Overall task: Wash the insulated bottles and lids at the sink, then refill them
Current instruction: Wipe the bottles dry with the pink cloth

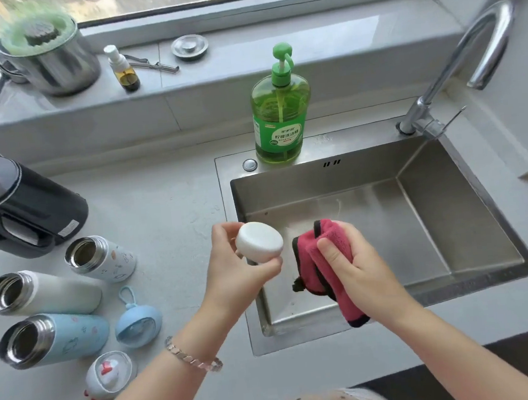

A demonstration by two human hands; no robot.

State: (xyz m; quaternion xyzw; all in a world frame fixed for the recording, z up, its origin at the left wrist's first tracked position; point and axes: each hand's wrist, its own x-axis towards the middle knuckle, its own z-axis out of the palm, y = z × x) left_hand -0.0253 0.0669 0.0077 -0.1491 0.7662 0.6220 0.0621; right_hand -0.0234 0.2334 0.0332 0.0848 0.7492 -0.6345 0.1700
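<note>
My left hand [239,263] holds a round white lid [260,244] over the left rim of the steel sink [451,214]. My right hand [356,265] grips a folded pink cloth with black edging [313,259] just right of the lid, over the basin. Three open insulated bottles stand on the counter at the left: a small white patterned one [104,258], a plain white one [46,293] and a light blue one [53,337]. A blue lid with a loop [138,321] and a white lid with a red strap [108,374] lie beside them.
A green dish soap pump bottle [280,111] stands on the sink's back rim. The chrome tap [455,62] arches at the back right. A black kettle [18,204] sits at the far left. A steel pot [49,56], a spray bottle [122,68] and a drain plug [190,47] rest on the windowsill.
</note>
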